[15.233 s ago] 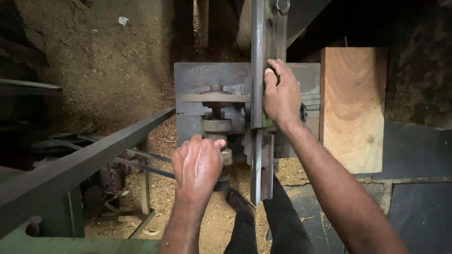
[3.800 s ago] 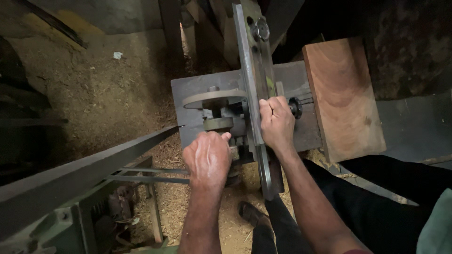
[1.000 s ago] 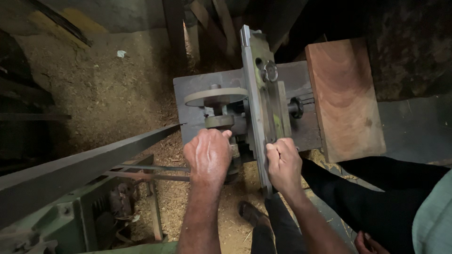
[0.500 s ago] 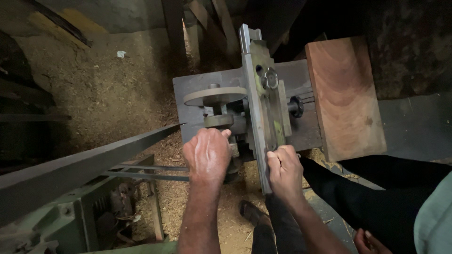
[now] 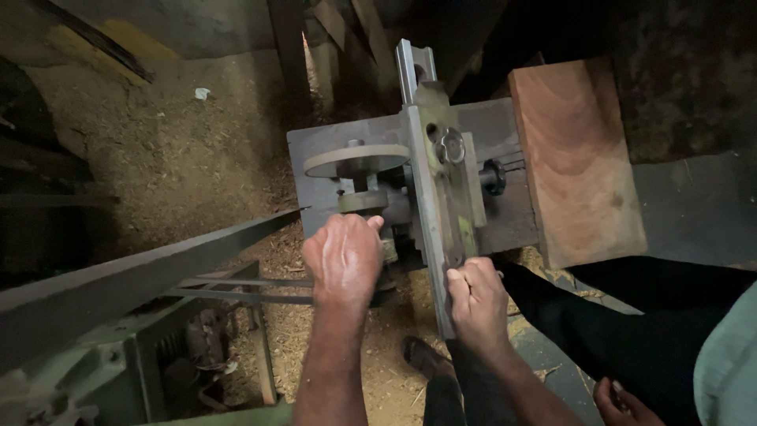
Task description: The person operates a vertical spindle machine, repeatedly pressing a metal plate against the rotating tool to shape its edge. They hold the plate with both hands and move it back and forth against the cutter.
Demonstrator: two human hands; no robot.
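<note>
I see a dim workshop: sawdust (image 5: 181,150) covers the floor, dark timber posts (image 5: 288,47) rise at the back, and a green machine frame (image 5: 118,371) sits low left.

Worn on the head, looking steeply down from close above onto both forearms, left hand (image 5: 344,256) and right hand (image 5: 477,300), at a grey metal machine head (image 5: 331,146). Beyond that, sawdust-strewn floor (image 5: 158,150) far below; single view only
</note>
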